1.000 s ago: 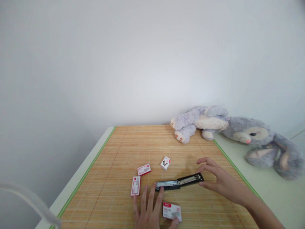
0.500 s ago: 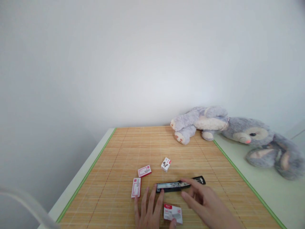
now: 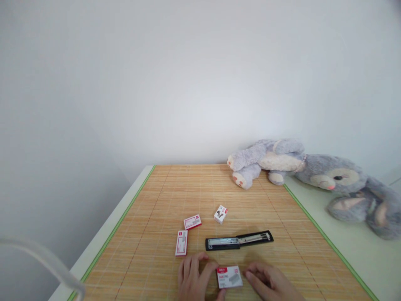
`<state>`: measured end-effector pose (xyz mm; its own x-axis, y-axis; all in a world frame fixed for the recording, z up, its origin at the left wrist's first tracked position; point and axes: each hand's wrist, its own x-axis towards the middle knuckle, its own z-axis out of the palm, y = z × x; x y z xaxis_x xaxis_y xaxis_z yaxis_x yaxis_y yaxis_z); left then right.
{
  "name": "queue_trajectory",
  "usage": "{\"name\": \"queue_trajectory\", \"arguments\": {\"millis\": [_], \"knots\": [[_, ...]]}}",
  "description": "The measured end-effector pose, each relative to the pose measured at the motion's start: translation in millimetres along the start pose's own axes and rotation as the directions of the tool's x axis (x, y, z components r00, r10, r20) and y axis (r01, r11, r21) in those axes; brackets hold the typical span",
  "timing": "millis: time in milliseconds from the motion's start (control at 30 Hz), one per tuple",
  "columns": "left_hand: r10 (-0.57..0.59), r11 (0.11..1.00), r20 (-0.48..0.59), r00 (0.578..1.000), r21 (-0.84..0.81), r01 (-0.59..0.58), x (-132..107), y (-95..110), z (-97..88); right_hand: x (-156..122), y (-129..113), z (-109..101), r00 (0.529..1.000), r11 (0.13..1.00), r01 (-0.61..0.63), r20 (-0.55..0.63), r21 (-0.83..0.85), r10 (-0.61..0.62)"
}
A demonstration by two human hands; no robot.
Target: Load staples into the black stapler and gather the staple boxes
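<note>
A small white-and-red box of staples (image 3: 229, 277) lies near the front of the mat, between my two hands. My left hand (image 3: 196, 276) has its index finger at the box's upper left corner and its thumb at the lower left, closed on that edge. My right hand (image 3: 271, 282) is curled just right of the box, thumb and index close together, with a small gap to the box and nothing visible in them. Beyond both hands lies a black stapler (image 3: 239, 241), folded open flat, with its metal channel showing; neither hand touches it.
Two white-and-red boxes, one flat (image 3: 192, 221) and one upright in view (image 3: 181, 243), lie left of the stapler. A smaller white box (image 3: 221, 214) sits behind it. A grey plush rabbit (image 3: 282, 161) lies at the back right, partly over the bamboo mat (image 3: 150, 209). A pale cable (image 3: 46, 255) curves at lower left.
My right hand has left the stapler and drawn back toward the near box. My left hand has pulled back from the stapler's end and closed on the box's left edge.
</note>
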<state>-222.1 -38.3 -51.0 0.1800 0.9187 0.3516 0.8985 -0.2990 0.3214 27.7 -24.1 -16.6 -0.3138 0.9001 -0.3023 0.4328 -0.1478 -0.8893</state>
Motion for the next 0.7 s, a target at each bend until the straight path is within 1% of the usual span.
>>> {"name": "queue_trajectory", "arguments": {"millis": [67,100,133,167,200,267,300,400,467,567,633,700], "knots": [[0.008,0.999,0.051,0.999,-0.037,-0.007,5,0,-0.7,-2,6,7,0.996,0.983,-0.038,0.090,0.180,0.022],[0.016,0.998,0.072,0.997,-0.057,-0.012,7,-1,-1.2,-2,9,10,0.993,0.970,-0.062,0.116,0.233,0.035],[0.025,0.997,0.090,0.996,-0.078,-0.018,9,-3,-1.8,-1,12,11,0.992,0.965,-0.076,0.115,0.253,0.048],[0.033,0.995,0.106,0.994,-0.097,-0.023,10,-6,-2.9,0,15,12,0.995,0.969,-0.076,0.083,0.236,0.058],[0.048,0.993,0.126,0.991,-0.117,-0.033,12,-11,-4.5,1,18,11,0.998,0.980,-0.068,0.028,0.187,0.064],[0.092,0.985,0.172,0.981,-0.162,-0.064,15,-20,-8.9,4,22,6,0.995,0.998,-0.044,-0.082,0.043,0.047],[0.122,0.979,0.194,0.973,-0.182,-0.087,16,-24,-11.5,5,22,4,0.994,0.999,-0.027,-0.108,-0.032,0.024],[0.180,0.969,0.220,0.959,-0.205,-0.135,20,-32,-19.7,7,14,1,0.996,0.977,0.034,-0.070,-0.211,-0.050],[0.173,0.972,0.229,0.958,-0.200,-0.127,23,-33,-25.3,7,6,0,0.995,0.953,0.057,-0.056,-0.296,-0.077],[0.145,0.973,0.273,0.951,-0.211,-0.088,26,-37,-33.7,7,2,-3,0.995,0.941,0.055,-0.063,-0.334,-0.080],[0.133,0.973,0.300,0.945,-0.219,-0.067,25,-43,-37.4,6,6,-8,0.995,0.940,0.049,-0.067,-0.338,-0.076],[0.133,0.975,0.302,0.944,-0.211,-0.069,22,-50,-37.5,4,10,-13,0.995,0.943,0.045,-0.065,-0.330,-0.071]]}}
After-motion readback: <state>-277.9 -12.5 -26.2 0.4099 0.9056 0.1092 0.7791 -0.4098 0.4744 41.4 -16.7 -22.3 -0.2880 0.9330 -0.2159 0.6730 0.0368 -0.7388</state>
